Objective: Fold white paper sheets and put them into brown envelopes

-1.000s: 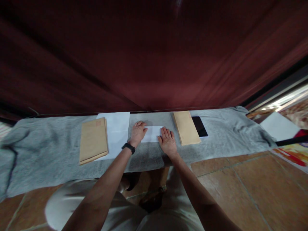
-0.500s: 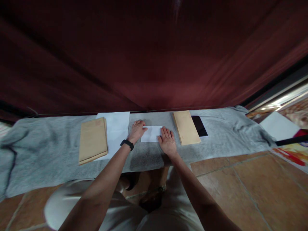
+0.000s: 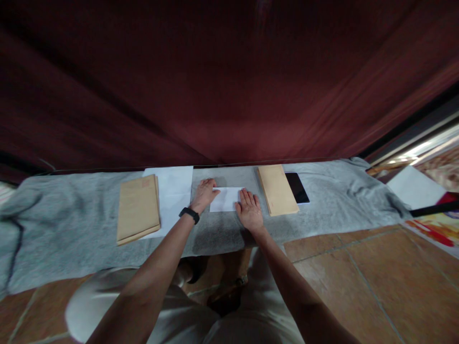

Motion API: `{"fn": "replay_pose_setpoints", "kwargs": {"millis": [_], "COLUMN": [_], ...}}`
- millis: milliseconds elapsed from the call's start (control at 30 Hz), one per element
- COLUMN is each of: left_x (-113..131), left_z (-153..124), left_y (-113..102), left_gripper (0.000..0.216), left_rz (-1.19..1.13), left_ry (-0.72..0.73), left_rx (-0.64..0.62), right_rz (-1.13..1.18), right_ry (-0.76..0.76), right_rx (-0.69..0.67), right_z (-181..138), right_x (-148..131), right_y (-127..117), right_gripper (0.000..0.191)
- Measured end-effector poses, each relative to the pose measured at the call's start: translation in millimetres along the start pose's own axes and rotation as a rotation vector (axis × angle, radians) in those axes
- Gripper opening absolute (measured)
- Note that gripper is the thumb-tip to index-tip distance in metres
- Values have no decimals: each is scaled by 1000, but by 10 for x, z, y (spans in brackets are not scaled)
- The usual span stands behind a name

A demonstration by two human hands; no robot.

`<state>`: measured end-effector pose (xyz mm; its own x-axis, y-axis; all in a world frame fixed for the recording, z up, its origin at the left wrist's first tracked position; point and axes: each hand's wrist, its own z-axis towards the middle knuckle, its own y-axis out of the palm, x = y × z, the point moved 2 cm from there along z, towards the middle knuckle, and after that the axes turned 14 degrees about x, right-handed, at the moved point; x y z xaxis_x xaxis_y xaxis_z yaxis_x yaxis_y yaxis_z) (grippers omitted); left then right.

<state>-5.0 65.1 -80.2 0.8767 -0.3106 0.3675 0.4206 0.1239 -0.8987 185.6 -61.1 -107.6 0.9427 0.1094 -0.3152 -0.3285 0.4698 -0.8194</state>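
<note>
A small folded sheet of white paper (image 3: 225, 199) lies on the grey cloth (image 3: 218, 233) in front of me. My right hand (image 3: 250, 210) rests flat on the paper's right end, fingers stretched out and slightly apart, hiding that end. At the upper left corner is my left hand (image 3: 204, 193), palm down, its thumb over the paper's edge and apart from the fingers. A black band circles the left wrist.
On the left, a stack of brown envelopes (image 3: 138, 208) partly covers larger white sheets (image 3: 175, 191). Another pile of tan envelopes (image 3: 278, 191) lies right of my hands, overlapping a dark-screened tablet or phone (image 3: 298, 188). A dark red curtain (image 3: 229, 95) hangs behind the cloth-covered surface.
</note>
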Motion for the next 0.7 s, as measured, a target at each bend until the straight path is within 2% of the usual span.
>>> {"fn": "replay_pose_setpoints", "kwargs": {"millis": [233, 433, 700], "left_x": [3, 16, -17], "left_z": [-12, -21, -74], "left_y": [0, -63, -104], "left_gripper": [13, 24, 30], "left_rz": [-60, -91, -126], "left_ry": [-61, -175, -224], "left_rx": [-22, -75, -135], "right_rz": [22, 48, 150], "right_ry": [10, 15, 42], "right_rx": [-2, 1, 52], "right_z": [1, 3, 4], "right_x": [6, 16, 62], "right_y": [-7, -26, -53], "right_gripper": [56, 53, 47]}}
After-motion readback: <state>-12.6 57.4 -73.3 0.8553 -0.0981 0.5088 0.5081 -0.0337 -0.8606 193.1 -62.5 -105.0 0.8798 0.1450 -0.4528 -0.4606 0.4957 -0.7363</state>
